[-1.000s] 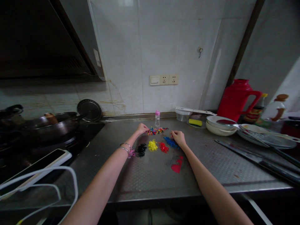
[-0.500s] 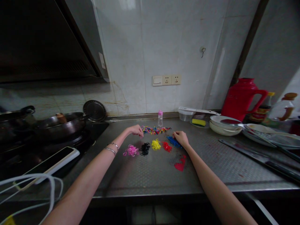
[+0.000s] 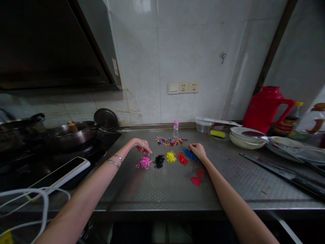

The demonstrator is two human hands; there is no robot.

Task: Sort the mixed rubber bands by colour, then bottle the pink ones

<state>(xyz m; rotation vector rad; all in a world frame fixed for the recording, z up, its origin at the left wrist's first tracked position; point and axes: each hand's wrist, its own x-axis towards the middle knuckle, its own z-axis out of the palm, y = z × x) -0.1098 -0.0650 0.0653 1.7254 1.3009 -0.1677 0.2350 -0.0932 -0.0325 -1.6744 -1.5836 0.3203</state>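
From here I see a kitchen: a wok (image 3: 73, 134) on a stove (image 3: 108, 139) under a hood (image 3: 50, 40), a lid (image 3: 106, 119) propped behind, tiled wall (image 3: 165, 51), steel counter (image 3: 165, 189), stacked bowls (image 3: 242, 139), a sponge (image 3: 217, 134) and a red thermos (image 3: 265, 108).

Five band piles (image 3: 171, 157) lie in a row on the table (image 3: 165, 189), a mixed heap (image 3: 169, 140) behind them. The wok (image 3: 73, 134) sits far left, plates (image 3: 245, 135) right
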